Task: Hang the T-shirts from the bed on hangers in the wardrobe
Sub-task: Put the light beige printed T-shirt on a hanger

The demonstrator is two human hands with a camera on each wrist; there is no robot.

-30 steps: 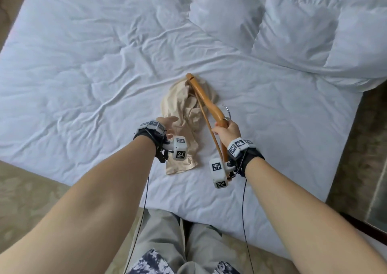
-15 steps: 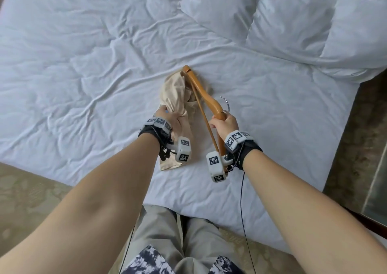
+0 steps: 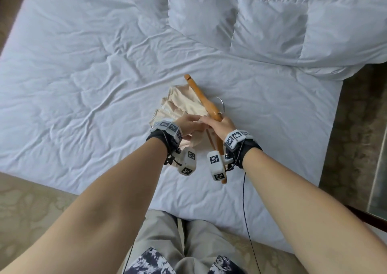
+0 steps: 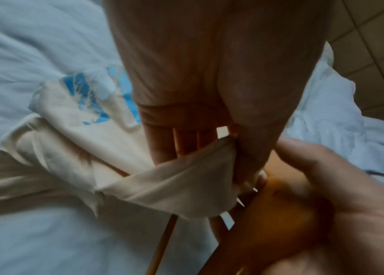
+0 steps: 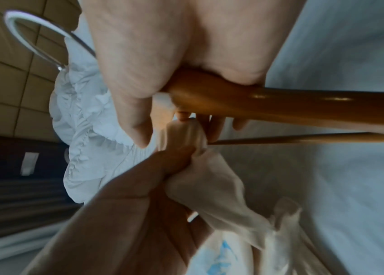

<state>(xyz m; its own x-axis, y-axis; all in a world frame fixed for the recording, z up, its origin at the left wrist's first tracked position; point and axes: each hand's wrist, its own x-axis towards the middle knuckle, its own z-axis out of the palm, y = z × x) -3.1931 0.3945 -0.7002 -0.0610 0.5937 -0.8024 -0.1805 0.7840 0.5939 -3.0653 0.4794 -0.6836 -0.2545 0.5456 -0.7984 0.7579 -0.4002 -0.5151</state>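
Wooden hanger (image 3: 206,102) in right hand (image 3: 222,125), left hand (image 3: 187,124) pinching half-hidden beige T-shirt (image 3: 182,104).

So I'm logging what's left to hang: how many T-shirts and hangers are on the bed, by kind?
T-shirts: 1, the beige T-shirt, gripped by the left hand
Hangers: 1, the wooden hanger, held by the right hand
Total: 2
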